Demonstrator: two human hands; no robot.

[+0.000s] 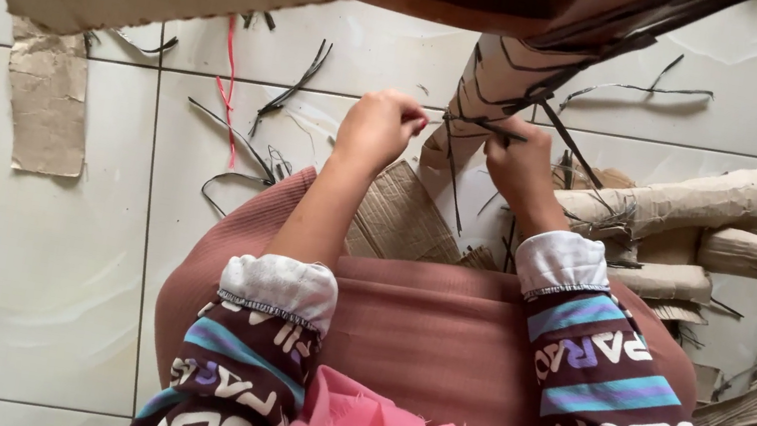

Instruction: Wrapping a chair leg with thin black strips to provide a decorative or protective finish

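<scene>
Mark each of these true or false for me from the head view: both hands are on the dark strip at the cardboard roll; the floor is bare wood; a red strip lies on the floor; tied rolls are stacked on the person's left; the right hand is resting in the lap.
1. Both hands work the dark strip at the cardboard roll. True: the left hand and right hand pinch the dark strip across the cardboard roll.
2. The floor is bare wood. False: it is pale glossy tile.
3. A red strip lies on the floor. True: the red strip lies beside the left hand.
4. Tied rolls are stacked on the person's left. False: the tied rolls lie on the right.
5. The right hand rests in the lap. False: it is raised at the roll.
</scene>
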